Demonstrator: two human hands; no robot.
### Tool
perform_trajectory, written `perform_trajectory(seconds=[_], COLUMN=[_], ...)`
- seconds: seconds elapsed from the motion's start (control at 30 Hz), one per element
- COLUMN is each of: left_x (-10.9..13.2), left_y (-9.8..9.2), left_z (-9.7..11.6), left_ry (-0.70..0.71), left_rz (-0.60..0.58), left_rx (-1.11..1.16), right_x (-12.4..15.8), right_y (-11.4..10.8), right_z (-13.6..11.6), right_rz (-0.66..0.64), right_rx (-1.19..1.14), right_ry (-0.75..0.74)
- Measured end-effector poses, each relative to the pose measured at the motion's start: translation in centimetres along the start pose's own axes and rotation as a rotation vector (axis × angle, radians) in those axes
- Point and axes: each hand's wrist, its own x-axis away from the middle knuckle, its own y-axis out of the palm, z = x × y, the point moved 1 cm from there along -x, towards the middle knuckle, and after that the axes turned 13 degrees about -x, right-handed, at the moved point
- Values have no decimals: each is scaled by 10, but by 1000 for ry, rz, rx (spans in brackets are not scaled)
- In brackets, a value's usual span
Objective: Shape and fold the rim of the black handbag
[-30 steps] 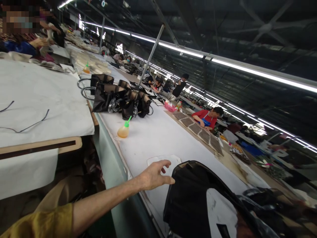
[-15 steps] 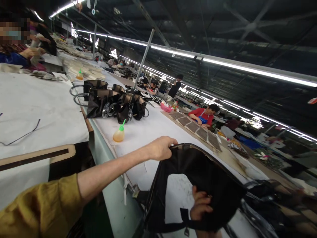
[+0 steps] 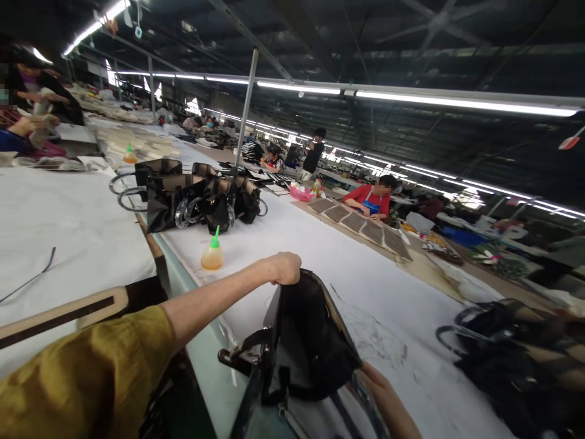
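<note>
Bag, black and open-mouthed [image 3: 313, 341], is right in front of you at the near edge of the white-topped table [image 3: 411, 381]; whether its base rests on anything, you cannot tell from this angle. Your left hand [image 3: 287, 268] is closed over the far end of the rim, pinching it, while your right hand [image 3: 381, 393] lies against the near right side, its fingers hidden behind the material, so how tightly they grip cannot be told. The walls sag and fold, so expect something light and soft that gives wherever you press, perhaps a little slippery on its smooth faces. The rim looks the firmest part and is likely your best hold, one hand at each end; pulling on the metal zip pull [image 3: 282, 410] would probably only drag the opening askew. Mind the dark strap [image 3: 237, 361] jutting from the left side, which might catch on the table edge. Beyond your left hand stands a green-capped bottle [image 3: 212, 255] of amber liquid, easy to tip with a wide swing. More black bags [image 3: 167, 201] crowd the table past it, and another dark heap [image 3: 507, 366] limits room on your right.
</note>
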Motion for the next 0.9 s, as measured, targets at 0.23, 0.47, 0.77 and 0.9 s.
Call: perform_trajectory(seconds=[0.23, 0.47, 0.77, 0.9], left_x=[-11, -5, -13, -11], left_y=[0, 12, 26, 25], left_z=[10, 0, -11, -12], left_ry=[85, 285, 526, 594], left_rz=[157, 416, 475, 443], left_rx=[-60, -72, 84, 123], right_x=[31, 4, 4, 1], right_y=[-8, 21, -6, -24], right_z=[-25, -33, -51, -39], right_rz=[293, 271, 75, 83], right_rx=[339, 656, 552, 500], right_ry=[-136, -117, -189, -189])
